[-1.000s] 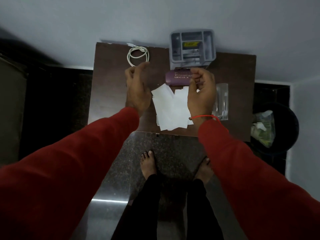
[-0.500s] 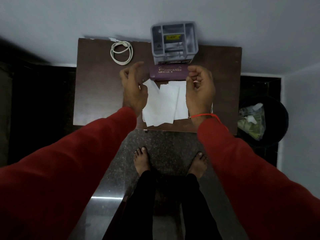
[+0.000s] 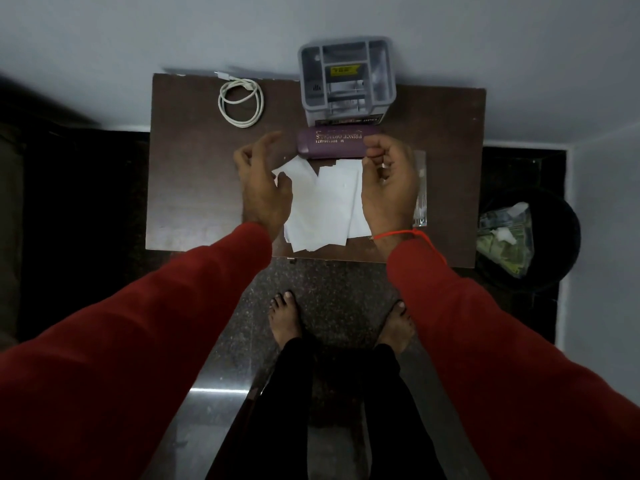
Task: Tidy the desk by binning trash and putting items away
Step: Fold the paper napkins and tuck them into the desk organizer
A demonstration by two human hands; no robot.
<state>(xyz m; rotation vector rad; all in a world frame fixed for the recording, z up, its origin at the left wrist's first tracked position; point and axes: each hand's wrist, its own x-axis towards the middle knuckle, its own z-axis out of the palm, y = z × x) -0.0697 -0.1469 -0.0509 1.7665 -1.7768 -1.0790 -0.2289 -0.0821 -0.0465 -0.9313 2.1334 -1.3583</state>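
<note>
Two bare feet are seen on the dark speckled floor, just short of the bench; red sleeves are extended over its near edge; a red thread is worn at the right wrist. The white paper sheets are spread overlapping between the hands; the left hand is held with fingers loosely curled at their left edge, and whether paper is pinched cannot be told; the right hand is curled likewise at their right edge, its grasp hidden. A clear glass lies beside it; a black bin holding trash stands right of the bench. Beyond the sheets a purple spectacle case is noted; behind it a grey organiser; at far left a coiled white cable.
</note>
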